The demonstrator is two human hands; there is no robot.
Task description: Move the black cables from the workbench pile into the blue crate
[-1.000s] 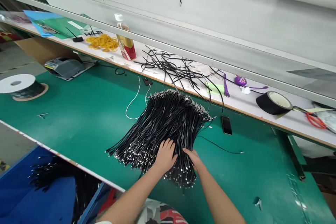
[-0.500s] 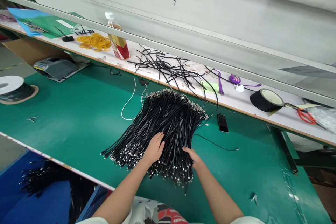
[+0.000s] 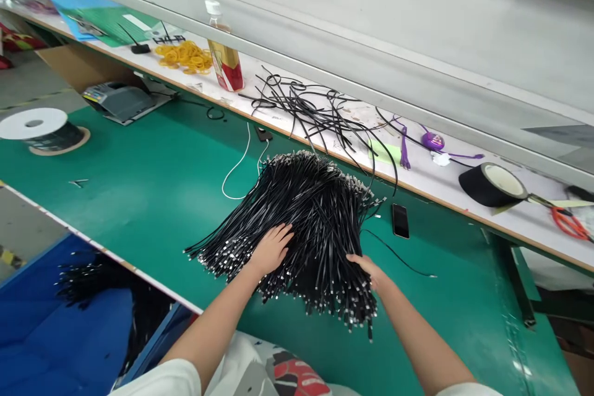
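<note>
At the left edge of your frame sits a white-topped spool [image 3: 50, 130]. Upper left, on your shelf [image 3: 431, 180], you have a pile of yellow bands [image 3: 185, 57] beside an upright bottle [image 3: 228, 67]. Right of centre lies your phone [image 3: 400, 221]; farther right, you see a black tape roll [image 3: 477, 185] and red-handled scissors [image 3: 570, 224].

The left fingers [image 3: 281, 234] lie on bunched black cables [image 3: 320, 216].

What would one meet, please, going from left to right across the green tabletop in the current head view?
White-flanged spool, grey machine, large bundle of black cables with the left hand on it and the right hand at its right edge, black phone.
</note>
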